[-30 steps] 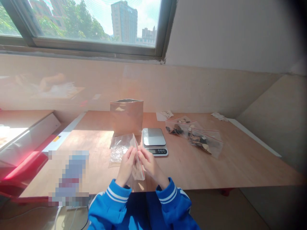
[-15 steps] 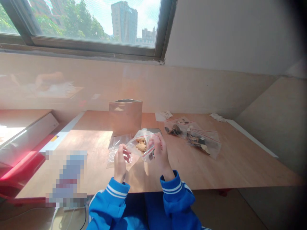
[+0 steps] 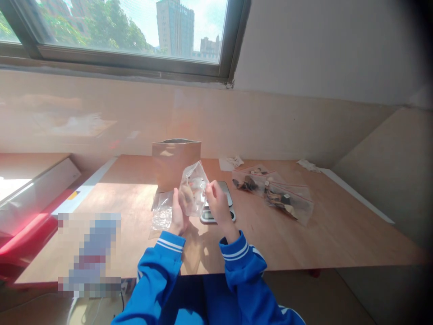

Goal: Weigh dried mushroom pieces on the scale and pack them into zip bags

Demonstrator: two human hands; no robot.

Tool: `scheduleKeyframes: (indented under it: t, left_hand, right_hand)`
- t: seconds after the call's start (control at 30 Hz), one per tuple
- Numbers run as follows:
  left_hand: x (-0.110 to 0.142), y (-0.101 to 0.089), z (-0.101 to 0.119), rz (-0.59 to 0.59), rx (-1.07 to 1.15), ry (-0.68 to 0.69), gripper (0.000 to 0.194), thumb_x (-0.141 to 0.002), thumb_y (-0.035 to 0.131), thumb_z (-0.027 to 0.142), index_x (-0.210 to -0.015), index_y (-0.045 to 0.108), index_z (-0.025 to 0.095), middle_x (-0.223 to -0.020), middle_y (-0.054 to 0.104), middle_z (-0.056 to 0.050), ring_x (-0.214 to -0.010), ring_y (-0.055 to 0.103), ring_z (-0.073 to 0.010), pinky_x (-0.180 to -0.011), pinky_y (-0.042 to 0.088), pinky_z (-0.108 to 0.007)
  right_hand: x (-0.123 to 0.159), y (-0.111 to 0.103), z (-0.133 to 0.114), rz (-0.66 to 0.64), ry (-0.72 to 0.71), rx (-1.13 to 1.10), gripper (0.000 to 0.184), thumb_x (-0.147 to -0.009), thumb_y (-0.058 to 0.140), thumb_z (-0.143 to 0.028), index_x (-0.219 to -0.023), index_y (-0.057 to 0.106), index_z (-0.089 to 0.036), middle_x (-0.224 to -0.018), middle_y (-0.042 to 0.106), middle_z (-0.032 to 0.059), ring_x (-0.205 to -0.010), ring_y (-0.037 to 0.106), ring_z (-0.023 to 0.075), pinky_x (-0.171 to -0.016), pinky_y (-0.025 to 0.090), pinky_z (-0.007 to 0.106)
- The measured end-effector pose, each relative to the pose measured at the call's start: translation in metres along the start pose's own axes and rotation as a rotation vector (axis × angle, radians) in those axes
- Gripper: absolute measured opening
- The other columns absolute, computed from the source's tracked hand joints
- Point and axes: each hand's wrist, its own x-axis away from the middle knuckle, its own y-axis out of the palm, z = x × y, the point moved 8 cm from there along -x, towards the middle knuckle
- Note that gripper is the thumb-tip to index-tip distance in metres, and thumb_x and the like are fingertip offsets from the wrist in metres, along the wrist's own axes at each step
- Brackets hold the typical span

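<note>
Clear bag [image 3: 195, 192] nearly upright, pointing up

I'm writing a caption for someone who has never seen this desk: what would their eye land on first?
Probably the shiny clear bag held up between the left hand and right hand, in front of the blue sleeves' wearer. Next, the open brown pouch standing just behind, and the bright window above. The zip bags with dark pieces lie to the right.

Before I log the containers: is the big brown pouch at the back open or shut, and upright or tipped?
The brown pouch is open and upright: its top edges bow apart, and it stands on the table.
</note>
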Motion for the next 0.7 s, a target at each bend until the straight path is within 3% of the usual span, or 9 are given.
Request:
scheduleKeyframes:
  t: [0.1,0.2,0.3,0.4,0.6,0.7]
  left_hand:
    - [-0.006,-0.013,-0.005,0.055,-0.033,-0.009,0.057,-0.085,0.048,0.058,-0.118,0.064,0.015,-0.096,0.072,-0.012,-0.079,0.068,-0.0212,-0.059,0.053,-0.026]
    - [-0.01,-0.023,-0.012,0.088,-0.032,-0.018,0.05,-0.086,0.05,0.053,-0.115,0.065,0.015,-0.089,0.073,-0.01,-0.076,0.069,-0.0196,-0.059,0.053,-0.025]
    - [-0.014,-0.026,-0.017,0.079,0.035,-0.019,0.042,-0.088,0.049,0.044,-0.113,0.066,0.014,-0.09,0.073,-0.008,-0.079,0.069,-0.0182,-0.067,0.053,-0.025]
    - [-0.016,-0.031,-0.02,0.107,0.118,-0.004,0.035,-0.088,0.051,0.039,-0.108,0.068,0.015,-0.092,0.073,-0.006,-0.083,0.069,-0.016,-0.075,0.053,-0.024]
    - [-0.017,-0.046,-0.025,0.208,0.064,-0.004,0.034,-0.091,0.047,0.039,-0.106,0.068,0.017,-0.096,0.073,-0.003,-0.087,0.066,-0.0145,-0.081,0.051,-0.024]
    - [-0.017,-0.048,-0.027,0.207,0.02,-0.034,0.036,-0.093,0.041,0.04,-0.109,0.065,0.019,-0.103,0.07,-0.004,-0.091,0.064,-0.0151,-0.079,0.051,-0.026]
  right_hand:
    - [-0.003,-0.019,-0.011,0.126,-0.079,0.214,0.016,-0.087,0.052,-0.036,-0.083,0.047,-0.021,-0.081,0.053,0.0019,-0.07,0.05,0.0158,-0.065,0.045,0.03]
    - [-0.006,-0.026,-0.027,0.192,-0.158,0.155,0.019,-0.085,0.052,-0.024,-0.103,0.046,-0.019,-0.103,0.053,0.0076,-0.08,0.054,0.0155,-0.07,0.048,0.03]
    - [-0.014,-0.003,-0.034,-0.075,-0.186,0.056,0.015,-0.088,0.044,-0.016,-0.101,0.05,-0.02,-0.1,0.057,0.005,-0.082,0.057,0.0136,-0.073,0.05,0.027]
    - [-0.019,0.025,-0.03,-0.345,-0.195,0.148,0.015,-0.086,0.043,-0.012,-0.092,0.054,-0.019,-0.093,0.058,0.0033,-0.083,0.058,0.0137,-0.076,0.049,0.027]
    - [-0.03,0.062,-0.015,-0.553,-0.276,0.417,0.005,-0.087,0.05,-0.018,-0.085,0.054,-0.019,-0.089,0.056,0.0047,-0.089,0.053,0.0178,-0.083,0.046,0.033]
    - [-0.031,0.071,-0.01,-0.573,-0.305,0.462,0.005,-0.087,0.053,-0.024,-0.087,0.054,-0.019,-0.089,0.053,0.005,-0.091,0.05,0.0189,-0.084,0.045,0.034]
